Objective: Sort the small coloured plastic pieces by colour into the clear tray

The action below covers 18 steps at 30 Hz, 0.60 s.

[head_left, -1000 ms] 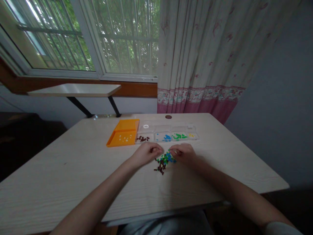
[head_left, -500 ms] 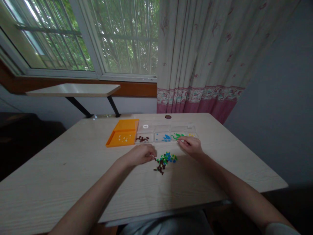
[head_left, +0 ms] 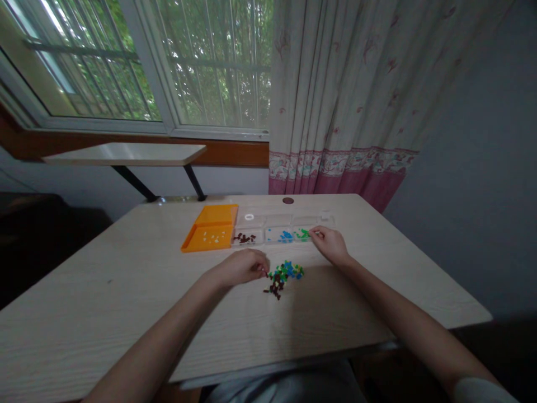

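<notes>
A small mixed pile of tiny brown, green, blue and yellow pieces (head_left: 286, 271) lies on the table in front of me. My left hand (head_left: 245, 265) is at the pile's left edge, fingertips pinched together; anything between them is too small to make out. My right hand (head_left: 332, 244) is over the right end of the clear compartment box (head_left: 278, 220), its thumb and forefinger closed beside the green pieces (head_left: 301, 234). Whatever it may hold cannot be made out. Blue pieces (head_left: 286, 236) and brown pieces (head_left: 244, 238) lie in other compartments of the box.
An open orange case (head_left: 216, 214) with several whitish pieces (head_left: 213, 237) stands left of the clear box. A raised white shelf (head_left: 126, 153) on black legs is at the back left. Behind the table hang a window and a curtain (head_left: 335, 112).
My right hand has shifted slightly right and away from me, off the green pieces, and now covers the yellow ones. My left hand has hardly moved.
</notes>
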Motion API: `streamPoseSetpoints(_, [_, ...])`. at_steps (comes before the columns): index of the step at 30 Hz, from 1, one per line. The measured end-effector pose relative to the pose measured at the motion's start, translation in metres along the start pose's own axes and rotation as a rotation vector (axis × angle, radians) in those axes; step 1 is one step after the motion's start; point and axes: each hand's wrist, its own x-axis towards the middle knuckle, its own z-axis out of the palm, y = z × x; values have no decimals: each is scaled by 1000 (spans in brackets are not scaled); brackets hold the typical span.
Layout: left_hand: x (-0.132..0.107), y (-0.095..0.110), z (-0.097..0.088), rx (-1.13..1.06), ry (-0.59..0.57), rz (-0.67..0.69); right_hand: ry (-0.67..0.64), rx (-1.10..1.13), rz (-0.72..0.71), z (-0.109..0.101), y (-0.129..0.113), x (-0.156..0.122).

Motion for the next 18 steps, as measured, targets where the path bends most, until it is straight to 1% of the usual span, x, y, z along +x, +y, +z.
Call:
streamPoseSetpoints(2, [0,-3,2,-8,-1,-5,-36,13,-55,1,-9,-5])
streamPoseSetpoints(5, [-1,-4,4,-50,29,2,-93,28,-184,7,-25,-18])
streamPoseSetpoints(9, [2,6,6,-199,114,-14,-102,82,-399,16,-46,-37])
streamPoseSetpoints(11, [6,12,8,-252,156,-26,-99,111,-470,18,-54,-44])
streamPoseSetpoints(14, [10,18,12,-268,216,-48,-124,130,-493,18,-60,-48])
streamPoseSetpoints(18, [14,18,16,-300,244,-88,-132,126,-486,12,-61,-46])
